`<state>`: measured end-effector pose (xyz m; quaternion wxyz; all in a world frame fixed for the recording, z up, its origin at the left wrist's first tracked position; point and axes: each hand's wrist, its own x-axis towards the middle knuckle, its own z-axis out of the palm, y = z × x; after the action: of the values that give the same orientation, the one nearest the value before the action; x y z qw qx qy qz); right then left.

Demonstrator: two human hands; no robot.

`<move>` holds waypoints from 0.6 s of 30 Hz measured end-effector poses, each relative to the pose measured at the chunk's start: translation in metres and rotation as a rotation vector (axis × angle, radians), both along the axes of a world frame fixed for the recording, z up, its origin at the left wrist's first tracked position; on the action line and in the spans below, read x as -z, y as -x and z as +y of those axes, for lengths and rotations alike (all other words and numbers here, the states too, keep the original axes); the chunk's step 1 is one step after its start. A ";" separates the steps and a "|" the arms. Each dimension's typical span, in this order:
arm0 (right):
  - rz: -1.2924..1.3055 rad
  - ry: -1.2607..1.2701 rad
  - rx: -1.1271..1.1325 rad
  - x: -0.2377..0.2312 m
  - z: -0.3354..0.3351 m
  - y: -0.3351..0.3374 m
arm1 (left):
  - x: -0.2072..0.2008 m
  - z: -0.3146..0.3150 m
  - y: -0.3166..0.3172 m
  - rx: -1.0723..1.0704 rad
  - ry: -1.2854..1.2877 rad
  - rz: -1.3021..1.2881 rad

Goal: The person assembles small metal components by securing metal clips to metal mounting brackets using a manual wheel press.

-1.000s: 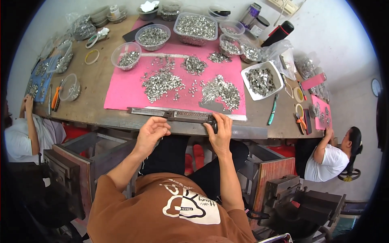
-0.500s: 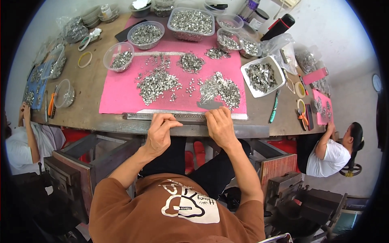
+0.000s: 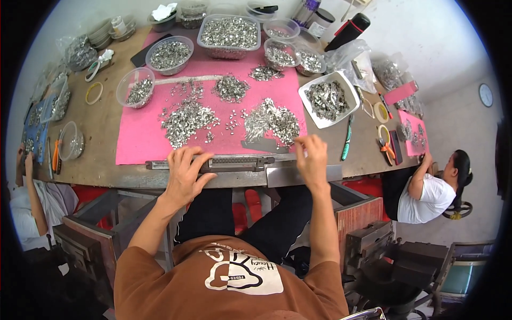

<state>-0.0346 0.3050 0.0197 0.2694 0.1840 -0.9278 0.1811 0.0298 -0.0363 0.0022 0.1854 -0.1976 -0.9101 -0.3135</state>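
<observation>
Grey metal bar (image 3: 234,163), laid along the front edge of the bench (image 3: 96,133), seemingly for easy reach: left hand (image 3: 184,173) over it, thumb and fingers apart; right hand (image 3: 313,161) near silver pieces (image 3: 284,124), fingertips bunched, whether on anything I cannot tell.

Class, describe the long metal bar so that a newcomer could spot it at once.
Find the pink mat on the table. Along its near edge, by the left hand, lies the narrow, dark bar. Unlike the plain grey plate to its right, its top is finely patterned.
</observation>
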 end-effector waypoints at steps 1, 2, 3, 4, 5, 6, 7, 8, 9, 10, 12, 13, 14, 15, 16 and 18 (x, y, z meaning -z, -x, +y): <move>-0.065 0.064 -0.001 0.008 -0.005 -0.008 | -0.010 0.006 0.005 0.007 0.034 0.054; -0.130 0.129 -0.004 0.014 -0.009 -0.013 | -0.012 0.015 0.011 0.003 0.036 0.054; -0.127 0.132 -0.004 0.014 -0.013 -0.015 | -0.018 0.026 0.020 0.062 0.051 0.107; -0.119 0.136 0.000 0.016 -0.016 -0.016 | -0.021 0.036 0.030 0.120 0.066 0.158; -0.112 0.141 0.003 0.017 -0.020 -0.016 | -0.018 0.047 0.042 0.119 0.068 0.161; -0.081 0.128 -0.011 0.017 -0.024 -0.015 | -0.011 0.058 0.056 0.181 0.048 0.169; -0.080 0.130 -0.012 0.017 -0.027 -0.015 | -0.005 0.068 0.069 0.245 0.027 0.177; -0.077 0.136 -0.027 0.017 -0.028 -0.014 | -0.002 0.078 0.081 0.244 0.027 0.177; -0.074 0.140 -0.041 0.018 -0.028 -0.012 | 0.000 0.089 0.093 0.239 0.042 0.175; -0.074 0.140 -0.042 0.017 -0.028 -0.011 | 0.001 0.097 0.101 0.231 0.057 0.171; -0.120 0.117 -0.073 0.019 -0.028 -0.008 | 0.006 0.108 0.116 0.260 0.062 0.163; -0.121 0.118 -0.073 0.020 -0.028 -0.008 | 0.008 0.111 0.121 0.289 0.068 0.155; -0.106 0.104 -0.074 0.021 -0.028 -0.009 | 0.011 0.114 0.123 0.289 0.068 0.154; -0.092 0.090 -0.075 0.022 -0.028 -0.009 | 0.012 0.116 0.125 0.294 0.097 0.161; -0.094 0.091 -0.076 0.022 -0.028 -0.009 | 0.014 0.118 0.125 0.298 0.127 0.167; -0.104 0.083 -0.054 0.021 -0.027 -0.009 | 0.015 0.121 0.125 0.299 0.156 0.175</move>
<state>-0.0256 0.2783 -0.0018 0.2231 0.1879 -0.9269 0.2361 -0.0956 0.0842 -0.0124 0.1997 -0.3707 -0.8725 -0.2478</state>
